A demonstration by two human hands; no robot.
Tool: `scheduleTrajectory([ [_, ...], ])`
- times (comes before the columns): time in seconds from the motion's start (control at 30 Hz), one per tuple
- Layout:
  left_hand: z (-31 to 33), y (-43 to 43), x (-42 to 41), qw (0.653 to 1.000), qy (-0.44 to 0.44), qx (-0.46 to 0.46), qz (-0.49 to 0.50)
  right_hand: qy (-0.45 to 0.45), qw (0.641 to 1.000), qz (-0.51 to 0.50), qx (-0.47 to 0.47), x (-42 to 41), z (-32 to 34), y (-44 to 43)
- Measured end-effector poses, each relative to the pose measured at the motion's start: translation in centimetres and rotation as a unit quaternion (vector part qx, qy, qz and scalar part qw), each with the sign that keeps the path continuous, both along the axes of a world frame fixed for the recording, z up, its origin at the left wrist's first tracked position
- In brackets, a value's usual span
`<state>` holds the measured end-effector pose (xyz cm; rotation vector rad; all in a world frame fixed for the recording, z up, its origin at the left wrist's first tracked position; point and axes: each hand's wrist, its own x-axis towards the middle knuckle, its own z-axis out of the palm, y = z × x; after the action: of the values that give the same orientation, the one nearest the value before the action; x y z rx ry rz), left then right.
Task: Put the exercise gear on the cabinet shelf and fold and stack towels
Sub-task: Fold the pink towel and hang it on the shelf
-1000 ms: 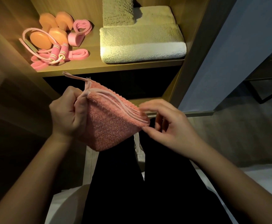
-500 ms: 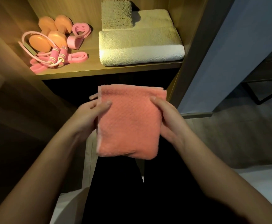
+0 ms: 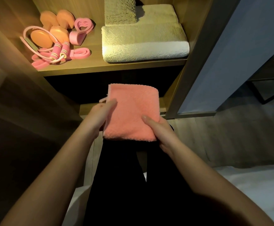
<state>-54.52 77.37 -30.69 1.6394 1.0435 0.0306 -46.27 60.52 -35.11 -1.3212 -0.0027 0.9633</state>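
You're holding the pink towel [image 3: 133, 111] folded into a flat square, in the air below the front edge of the shelf [image 3: 113, 69] and a bit out toward you. Your left hand [image 3: 98, 115] has its left edge: the thumb lies flat on top and the other fingers are tucked underneath, so it's a pinch, though I can't see how those fingers sit. It's the same deal with your right hand [image 3: 160, 132] at the near right corner, thumb pressed on top and the rest hidden under the cloth. A thin hem strip pokes out by your left thumb.

Up on the shelf, the right half has the cream towel [image 3: 144, 41] folded flat, with a smaller tan towel [image 3: 120, 11] sitting on its back part. The left half has the gear in a loose pile: orange dumbbells [image 3: 41, 39] toward the back, the jump rope [image 3: 58, 52] looped over them with its handles side by side, a pink band [image 3: 80, 53] lying flat near the front, and a pink clamp thing [image 3: 80, 32] toward the middle of the shelf.
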Motion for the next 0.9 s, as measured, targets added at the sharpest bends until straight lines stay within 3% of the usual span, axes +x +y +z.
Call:
scheduleTrajectory([
  [0.1,-1.6,-1.3,0.0,0.99,0.056,0.126,-0.011,-0.116,0.991,-0.008,-0.068,0.0,0.3,0.5],
  [0.2,-2.2,-1.4,0.4,0.986,0.017,0.167,-0.006,-0.245,0.959,0.0,-0.142,0.7,-0.2,0.5],
  [0.4,-1.2,0.9,2.0,0.992,-0.021,0.077,0.096,-0.158,0.983,-0.005,-0.092,1.9,-1.1,-0.9],
  [0.5,-1.5,1.5,2.3,0.987,-0.048,0.029,0.149,-0.18,0.977,-0.099,-0.055,1.6,-1.4,-1.9],
  [0.6,-2.1,1.1,2.4,0.978,-0.083,-0.004,0.192,0.041,0.974,-0.201,0.099,0.7,-0.8,-2.2],
  [0.7,-2.4,0.4,2.5,0.968,-0.113,-0.031,0.224,0.258,0.936,-0.159,0.181,-0.5,0.3,-2.0],
  [0.8,-2.0,-0.5,2.8,0.964,-0.147,-0.028,0.221,0.354,0.896,-0.155,0.216,-0.8,1.6,-1.2],
  [0.9,-1.7,-1.1,3.2,0.965,-0.163,-0.016,0.205,0.381,0.871,-0.184,0.249,-0.4,2.7,-0.2],
])
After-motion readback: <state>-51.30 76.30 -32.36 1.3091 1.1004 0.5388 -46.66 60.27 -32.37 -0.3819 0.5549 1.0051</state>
